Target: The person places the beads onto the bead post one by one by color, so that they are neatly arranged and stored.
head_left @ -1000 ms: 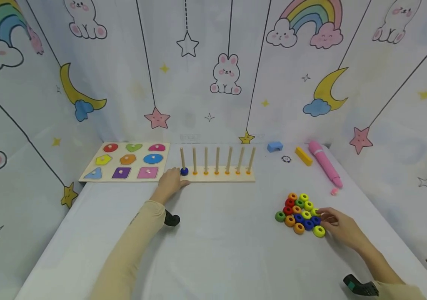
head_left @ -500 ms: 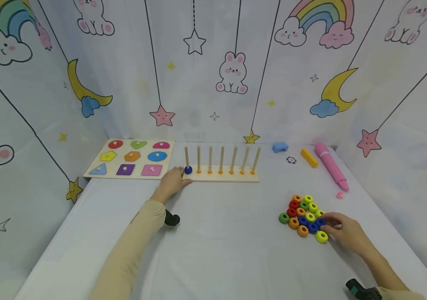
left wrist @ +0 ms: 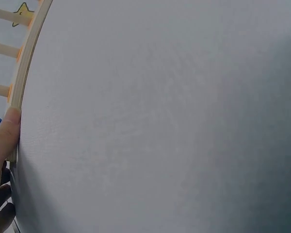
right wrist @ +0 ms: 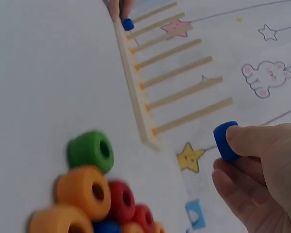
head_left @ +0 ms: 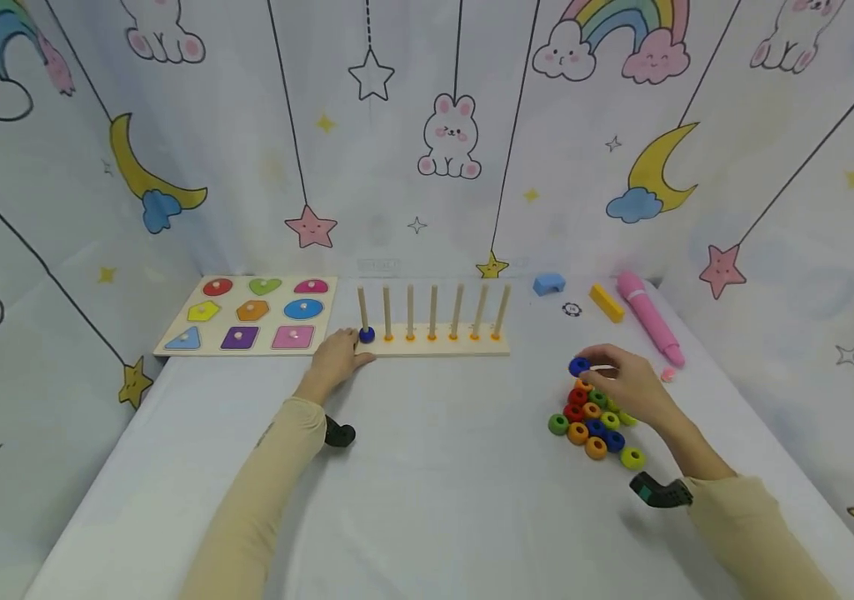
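Note:
My right hand (head_left: 631,385) pinches a blue ring bead (head_left: 580,367) between thumb and fingers, raised over the far side of a cluster of coloured beads (head_left: 591,411). In the right wrist view the blue bead (right wrist: 226,141) shows at the fingertips. My left hand (head_left: 337,354) grips the left end of a wooden peg board (head_left: 441,345), its thumb (left wrist: 8,128) along the front edge. Several upright pegs stand on the board. On the leftmost peg sits another blue bead (head_left: 367,335), low at the base.
A shape puzzle board (head_left: 265,333) lies left of the peg board. Toward the back right are a blue block (head_left: 549,284), a small round black-and-white piece (head_left: 572,309), a yellow block (head_left: 606,303), a pink pen-shaped thing (head_left: 650,317) and a small pink bit (head_left: 668,375).
My right hand has picked a blue bead from the right side of the cluster and lifted it up and to the left. My left hand stays at the board's end.

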`<state>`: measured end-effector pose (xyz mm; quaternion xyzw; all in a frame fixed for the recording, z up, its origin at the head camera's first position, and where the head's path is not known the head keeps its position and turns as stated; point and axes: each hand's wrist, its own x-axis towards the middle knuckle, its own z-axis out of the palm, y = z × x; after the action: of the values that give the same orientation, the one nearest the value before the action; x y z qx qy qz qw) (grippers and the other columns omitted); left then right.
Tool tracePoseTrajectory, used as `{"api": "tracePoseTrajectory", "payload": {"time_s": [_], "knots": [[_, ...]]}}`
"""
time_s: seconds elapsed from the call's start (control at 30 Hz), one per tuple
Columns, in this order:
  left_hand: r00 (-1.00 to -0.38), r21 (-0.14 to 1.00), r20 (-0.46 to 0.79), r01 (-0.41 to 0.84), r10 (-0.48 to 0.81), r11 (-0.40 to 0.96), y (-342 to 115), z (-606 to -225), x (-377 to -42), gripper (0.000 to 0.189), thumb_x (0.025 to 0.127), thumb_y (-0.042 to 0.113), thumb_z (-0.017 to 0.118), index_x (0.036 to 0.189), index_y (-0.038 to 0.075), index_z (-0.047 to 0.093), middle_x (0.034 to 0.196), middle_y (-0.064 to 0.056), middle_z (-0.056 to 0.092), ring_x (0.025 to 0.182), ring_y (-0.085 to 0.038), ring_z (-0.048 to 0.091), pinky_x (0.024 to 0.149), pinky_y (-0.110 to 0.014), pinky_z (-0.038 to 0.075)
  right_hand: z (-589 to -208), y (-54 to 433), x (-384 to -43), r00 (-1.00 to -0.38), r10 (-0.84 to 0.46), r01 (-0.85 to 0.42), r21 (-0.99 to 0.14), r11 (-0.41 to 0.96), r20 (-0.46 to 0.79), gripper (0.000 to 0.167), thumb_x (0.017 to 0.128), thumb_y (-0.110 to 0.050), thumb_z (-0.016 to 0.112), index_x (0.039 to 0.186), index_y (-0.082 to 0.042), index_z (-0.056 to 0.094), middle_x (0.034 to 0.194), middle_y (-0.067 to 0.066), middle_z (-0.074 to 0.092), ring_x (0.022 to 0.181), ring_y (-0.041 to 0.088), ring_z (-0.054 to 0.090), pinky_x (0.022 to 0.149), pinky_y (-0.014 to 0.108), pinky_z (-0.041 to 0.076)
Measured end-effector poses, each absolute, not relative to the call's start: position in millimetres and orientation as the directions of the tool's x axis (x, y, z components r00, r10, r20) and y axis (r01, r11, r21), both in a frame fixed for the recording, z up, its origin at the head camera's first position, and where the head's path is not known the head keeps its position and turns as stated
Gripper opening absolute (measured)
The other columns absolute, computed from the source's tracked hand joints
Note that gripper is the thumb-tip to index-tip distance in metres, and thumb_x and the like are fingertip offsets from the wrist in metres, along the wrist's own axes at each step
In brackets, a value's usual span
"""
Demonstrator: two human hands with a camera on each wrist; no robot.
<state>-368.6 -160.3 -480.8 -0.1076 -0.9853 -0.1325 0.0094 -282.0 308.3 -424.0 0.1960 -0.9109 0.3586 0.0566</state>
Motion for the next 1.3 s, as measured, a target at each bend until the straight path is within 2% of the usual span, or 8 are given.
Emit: {"api": "tracePoseTrajectory", "payload": {"time_s": [0.13,0.27,0.57,0.73,0.83,1.03,1.13,1.3], "knots": [[-0.977,0.243,0.043,0.214,0.210,0.946,-165,-482,-366,0.067,0.091,0.042,0.061,0.131,-0.011,0.048,0.128,-0.027,0.051,0.116,-0.041,0.050,0.099,-0.048,0.041,-424,257,-306,-0.875,-0.389,-0.472,-0.680,0.561,0.287,0.030,0.091,-0.014,0.064,0.118,-0.001,0.059,0.111,0.014,0.063,0.098,0.029,0.063,0.082,0.024,0.054],[-0.979,0.231,0.049,0.202,0.196,0.952,-169,-482,-364,0.067,0.090,0.042,0.061,0.130,-0.010,0.049,0.129,-0.027,0.052,0.116,-0.042,0.050,0.100,-0.048,0.040,-420,199,-330,-0.813,-0.468,-0.560,-0.683,0.469,0.345,0.029,0.089,-0.007,0.065,0.117,0.002,0.061,0.110,0.013,0.064,0.097,0.025,0.064,0.083,0.028,0.054],[-0.980,0.267,0.067,0.201,0.190,0.943,-173,-484,-365,0.067,0.091,0.041,0.061,0.132,-0.010,0.047,0.131,-0.027,0.049,0.120,-0.041,0.047,0.102,-0.048,0.038,-391,87,-368,-0.723,-0.574,-0.663,-0.620,0.419,0.385,0.025,0.088,-0.003,0.065,0.112,0.002,0.063,0.106,0.010,0.064,0.096,0.019,0.064,0.081,0.022,0.053],[-0.983,0.304,0.064,0.185,0.174,0.934,-172,-482,-361,0.068,0.090,0.039,0.063,0.133,-0.011,0.046,0.135,-0.028,0.046,0.126,-0.042,0.042,0.106,-0.048,0.034,-380,38,-388,-0.697,-0.570,-0.701,-0.578,0.417,0.435,0.026,0.088,-0.003,0.065,0.113,0.005,0.062,0.106,0.012,0.064,0.095,0.019,0.063,0.082,0.018,0.051],[-0.981,0.324,0.075,0.194,0.179,0.926,-169,-483,-359,0.067,0.090,0.037,0.063,0.132,-0.012,0.046,0.135,-0.028,0.045,0.128,-0.042,0.039,0.107,-0.049,0.032,-376,18,-397,-0.699,-0.552,-0.707,-0.556,0.437,0.455,0.028,0.088,-0.003,0.065,0.115,0.005,0.061,0.107,0.012,0.064,0.095,0.018,0.063,0.083,0.018,0.051],[-0.974,0.317,0.115,0.220,0.193,0.922,-164,-486,-362,0.064,0.089,0.038,0.064,0.129,-0.010,0.050,0.129,-0.027,0.051,0.124,-0.041,0.045,0.104,-0.048,0.037,-373,-7,-407,-0.697,-0.578,-0.713,-0.502,0.490,0.425,0.025,0.089,-0.006,0.064,0.114,0.001,0.063,0.104,0.008,0.066,0.096,0.016,0.062,0.091,0.027,0.049],[-0.974,0.295,0.112,0.220,0.195,0.930,-163,-484,-363,0.063,0.090,0.038,0.063,0.129,-0.009,0.051,0.129,-0.026,0.052,0.122,-0.039,0.047,0.104,-0.047,0.038,-371,-13,-410,-0.697,-0.595,-0.713,-0.479,0.512,0.401,0.025,0.090,-0.007,0.064,0.114,0.000,0.064,0.104,0.008,0.067,0.096,0.015,0.063,0.093,0.026,0.047],[-0.975,0.283,0.110,0.215,0.191,0.935,-161,-479,-361,0.062,0.089,0.038,0.064,0.128,-0.009,0.052,0.126,-0.025,0.055,0.118,-0.038,0.050,0.102,-0.046,0.040,-369,-18,-411,-0.710,-0.596,-0.696,-0.504,0.511,0.375,0.025,0.090,-0.005,0.063,0.114,0.002,0.063,0.103,0.010,0.067,0.094,0.016,0.063,0.092,0.028,0.048]]}}
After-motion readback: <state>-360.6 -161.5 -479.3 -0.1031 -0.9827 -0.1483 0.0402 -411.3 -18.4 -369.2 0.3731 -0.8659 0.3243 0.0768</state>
